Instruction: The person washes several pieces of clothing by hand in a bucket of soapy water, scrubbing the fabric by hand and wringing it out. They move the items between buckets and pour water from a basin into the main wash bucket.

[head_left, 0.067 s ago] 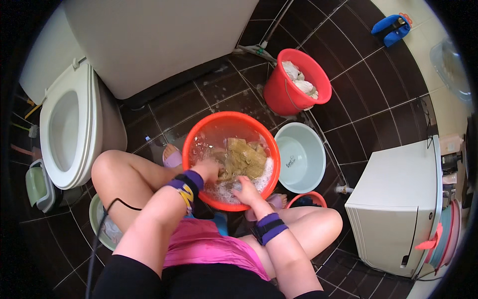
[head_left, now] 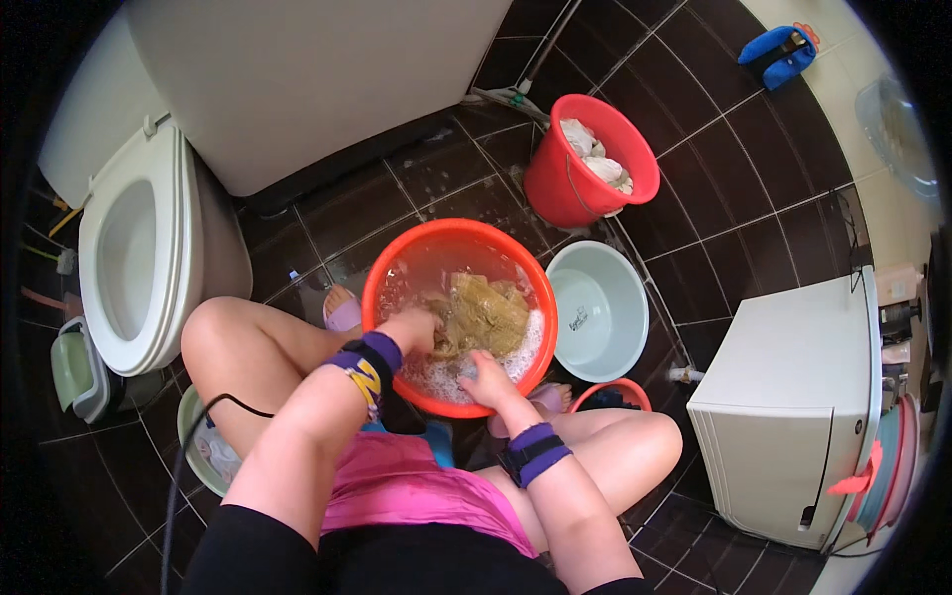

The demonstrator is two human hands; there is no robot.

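Observation:
A red-orange basin (head_left: 407, 244) stands between my feet, with sudsy water and an olive-brown wet cloth (head_left: 488, 315) in it. My left hand (head_left: 416, 330) reaches in from the left, its fingers curled at the cloth's left edge and partly lost in the water. Over the suds at the near right side, my right hand (head_left: 487, 381) is closed with the thumb uppermost. A small greyish patch shows at its fingertips; what it is cannot be made out. Purple bands with black straps circle both wrists.
A pale blue basin (head_left: 623, 307) stands right of the red-orange one. Behind it is a red bucket (head_left: 570, 188) of white cloths. The toilet (head_left: 183, 248) is at left, a white appliance (head_left: 764, 436) at right. A black cord (head_left: 178, 486) hangs beside my left arm.
My left forearm has turned slightly, showing more of the wristband's yellow mark. The black cord has swung a little to the left. The cloth has barely shifted.

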